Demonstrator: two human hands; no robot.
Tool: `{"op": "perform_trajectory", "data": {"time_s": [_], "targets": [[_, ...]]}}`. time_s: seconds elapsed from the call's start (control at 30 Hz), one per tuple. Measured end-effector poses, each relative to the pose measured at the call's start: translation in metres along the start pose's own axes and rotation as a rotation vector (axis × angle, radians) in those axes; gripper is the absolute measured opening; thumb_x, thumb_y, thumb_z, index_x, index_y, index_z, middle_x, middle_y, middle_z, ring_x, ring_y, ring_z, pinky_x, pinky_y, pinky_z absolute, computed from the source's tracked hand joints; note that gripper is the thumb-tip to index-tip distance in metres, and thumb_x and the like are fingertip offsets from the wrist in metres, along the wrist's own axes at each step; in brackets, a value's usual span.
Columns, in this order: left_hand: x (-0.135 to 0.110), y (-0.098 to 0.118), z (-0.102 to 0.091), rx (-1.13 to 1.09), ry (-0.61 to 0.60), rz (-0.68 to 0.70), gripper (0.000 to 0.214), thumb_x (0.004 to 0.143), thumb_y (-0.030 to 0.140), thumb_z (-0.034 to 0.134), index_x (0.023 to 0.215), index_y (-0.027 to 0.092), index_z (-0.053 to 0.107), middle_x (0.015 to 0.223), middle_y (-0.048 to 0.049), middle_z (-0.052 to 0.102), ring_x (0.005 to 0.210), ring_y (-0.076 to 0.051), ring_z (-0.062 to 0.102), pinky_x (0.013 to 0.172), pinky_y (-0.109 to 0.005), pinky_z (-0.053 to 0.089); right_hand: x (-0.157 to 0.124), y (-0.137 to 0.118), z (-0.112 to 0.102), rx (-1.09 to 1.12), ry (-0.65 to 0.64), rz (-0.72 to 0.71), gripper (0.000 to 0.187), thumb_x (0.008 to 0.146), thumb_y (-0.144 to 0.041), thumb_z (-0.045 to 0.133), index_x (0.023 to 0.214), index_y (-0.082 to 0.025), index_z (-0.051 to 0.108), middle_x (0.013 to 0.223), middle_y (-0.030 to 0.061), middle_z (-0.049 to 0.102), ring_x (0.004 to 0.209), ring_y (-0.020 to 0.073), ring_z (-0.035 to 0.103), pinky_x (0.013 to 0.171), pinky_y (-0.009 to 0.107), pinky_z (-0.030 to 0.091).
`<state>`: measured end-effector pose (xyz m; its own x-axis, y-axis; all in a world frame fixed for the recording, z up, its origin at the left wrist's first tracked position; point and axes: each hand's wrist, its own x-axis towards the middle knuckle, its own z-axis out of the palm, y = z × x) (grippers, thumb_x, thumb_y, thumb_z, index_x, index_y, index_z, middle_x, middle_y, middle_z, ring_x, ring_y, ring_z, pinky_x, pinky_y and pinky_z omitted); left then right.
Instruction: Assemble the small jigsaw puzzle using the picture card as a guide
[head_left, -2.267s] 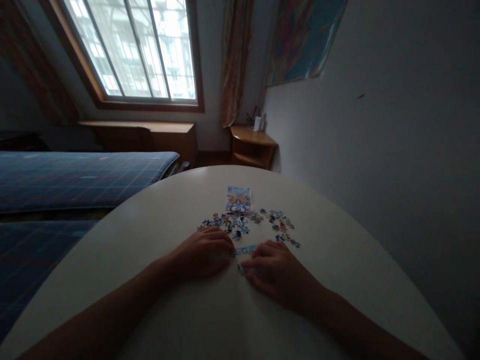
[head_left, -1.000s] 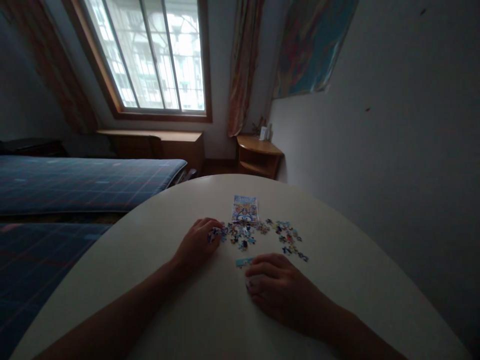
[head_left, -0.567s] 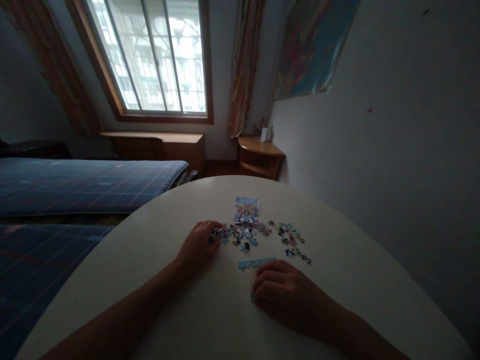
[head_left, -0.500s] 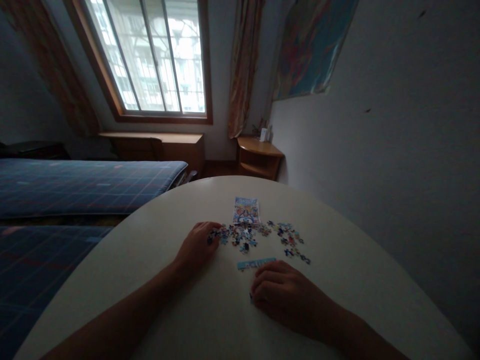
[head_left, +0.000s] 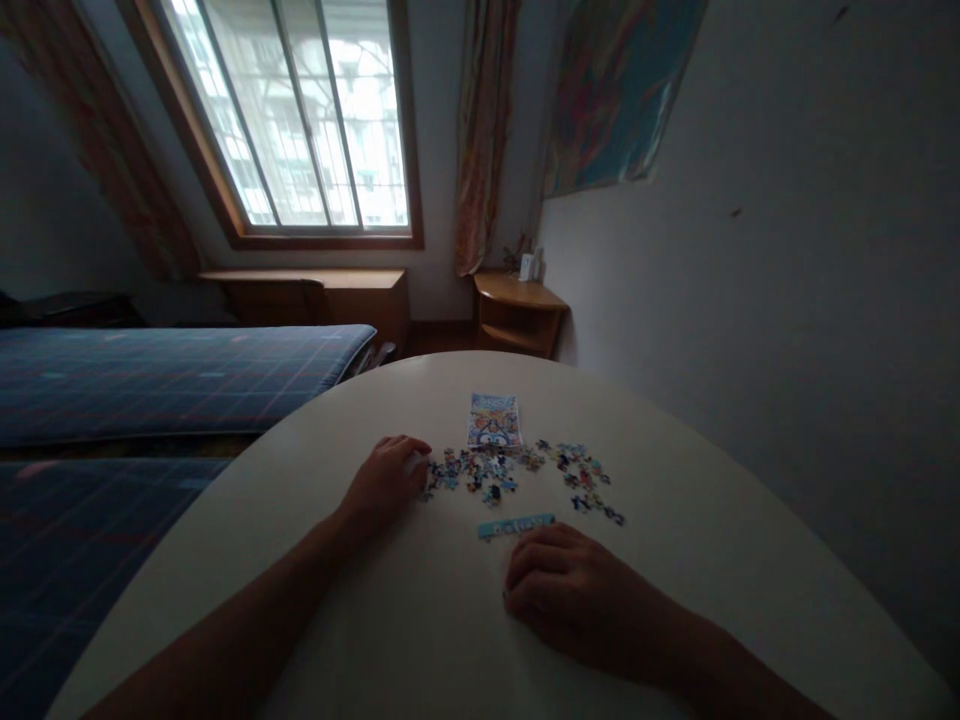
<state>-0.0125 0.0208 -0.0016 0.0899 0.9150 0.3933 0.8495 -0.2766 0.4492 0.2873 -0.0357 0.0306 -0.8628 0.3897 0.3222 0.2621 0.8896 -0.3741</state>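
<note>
Loose colourful puzzle pieces [head_left: 525, 468] lie scattered on a round white table [head_left: 675, 560]. Beyond them lies a small picture card [head_left: 494, 419]. Nearer me sits a short joined strip of light-blue pieces [head_left: 516, 525]. My left hand [head_left: 386, 482] rests at the left end of the scatter, fingers curled, tips close to the outermost pieces. My right hand [head_left: 559, 590] lies just below the blue strip, fingers bent and pressed down on the table. What either hand holds is hidden.
A grey wall runs close along the table's right side. A bed with a blue checked cover [head_left: 165, 370] stands to the left. A wooden corner shelf [head_left: 517, 305] and a low cabinet [head_left: 315, 295] stand under the window.
My left hand went from beside the blue strip up to the left end of the loose pieces, then drew back slightly. My right hand slid a little toward me, uncovering the strip.
</note>
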Motion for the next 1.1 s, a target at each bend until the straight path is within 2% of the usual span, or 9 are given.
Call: {"op": "perform_trajectory", "data": {"time_s": [0.23, 0.33, 0.47, 0.53, 0.67, 0.93, 1.1], "targets": [[0.01, -0.02, -0.009, -0.086, -0.109, 0.098, 0.022, 0.092, 0.032, 0.053, 0.1, 0.02, 0.07, 0.101, -0.0067, 0.072, 0.099, -0.023, 0.065, 0.092, -0.039, 0.051, 0.0, 0.003, 0.0, 0.004, 0.024, -0.001, 0.012, 0.095, -0.018, 0.056, 0.093, -0.023, 0.066, 0.093, 0.0013, 0.072, 0.095, 0.015, 0.064, 0.091, 0.031, 0.047], [0.009, -0.024, -0.011, -0.108, -0.137, 0.132, 0.023, 0.094, 0.032, 0.052, 0.105, 0.02, 0.069, 0.106, -0.007, 0.071, 0.104, -0.023, 0.063, 0.096, -0.04, 0.05, -0.001, 0.011, 0.001, -0.021, 0.098, 0.078, 0.014, 0.094, -0.016, 0.055, 0.095, -0.023, 0.067, 0.096, 0.0035, 0.072, 0.093, 0.0164, 0.065, 0.089, 0.033, 0.05], [0.006, -0.023, -0.01, -0.099, -0.143, 0.177, 0.024, 0.089, 0.024, 0.053, 0.108, 0.02, 0.067, 0.112, -0.0071, 0.07, 0.111, -0.024, 0.061, 0.102, -0.042, 0.046, -0.004, 0.024, 0.003, -0.107, 0.203, 0.246, 0.02, 0.091, -0.013, 0.055, 0.104, -0.022, 0.067, 0.106, 0.0082, 0.07, 0.101, 0.0204, 0.064, 0.093, 0.04, 0.05], [0.004, -0.021, -0.01, -0.102, -0.154, 0.201, 0.028, 0.085, 0.02, 0.054, 0.111, 0.019, 0.065, 0.115, -0.0076, 0.068, 0.113, -0.024, 0.059, 0.104, -0.043, 0.045, -0.005, 0.028, 0.004, -0.129, 0.185, 0.296, 0.023, 0.09, -0.013, 0.056, 0.108, -0.021, 0.068, 0.109, 0.0092, 0.069, 0.104, 0.0222, 0.063, 0.094, 0.044, 0.05], [0.001, -0.017, -0.01, -0.097, -0.187, 0.225, 0.034, 0.081, 0.019, 0.058, 0.115, 0.019, 0.064, 0.122, -0.0087, 0.064, 0.118, -0.025, 0.055, 0.106, -0.043, 0.044, -0.003, 0.031, 0.005, -0.11, 0.151, 0.312, 0.022, 0.091, -0.016, 0.056, 0.109, -0.019, 0.069, 0.11, 0.0106, 0.069, 0.104, 0.0224, 0.063, 0.093, 0.043, 0.051], [0.0, -0.016, -0.005, -0.095, -0.14, 0.25, 0.018, 0.087, 0.024, 0.061, 0.103, 0.021, 0.069, 0.114, -0.0072, 0.066, 0.11, -0.023, 0.058, 0.101, -0.04, 0.046, -0.004, 0.031, 0.007, -0.088, 0.135, 0.302, 0.024, 0.092, -0.017, 0.054, 0.111, -0.02, 0.069, 0.112, 0.0109, 0.068, 0.105, 0.0224, 0.062, 0.093, 0.044, 0.052], [-0.002, -0.002, -0.007, -0.11, -0.13, 0.339, 0.012, 0.09, 0.024, 0.062, 0.1, 0.022, 0.068, 0.108, -0.0064, 0.067, 0.105, -0.021, 0.059, 0.094, -0.037, 0.049, -0.004, 0.029, 0.006, -0.092, 0.113, 0.31, 0.025, 0.092, -0.016, 0.053, 0.112, -0.019, 0.068, 0.114, 0.0117, 0.068, 0.108, 0.0236, 0.062, 0.095, 0.046, 0.051]]}}
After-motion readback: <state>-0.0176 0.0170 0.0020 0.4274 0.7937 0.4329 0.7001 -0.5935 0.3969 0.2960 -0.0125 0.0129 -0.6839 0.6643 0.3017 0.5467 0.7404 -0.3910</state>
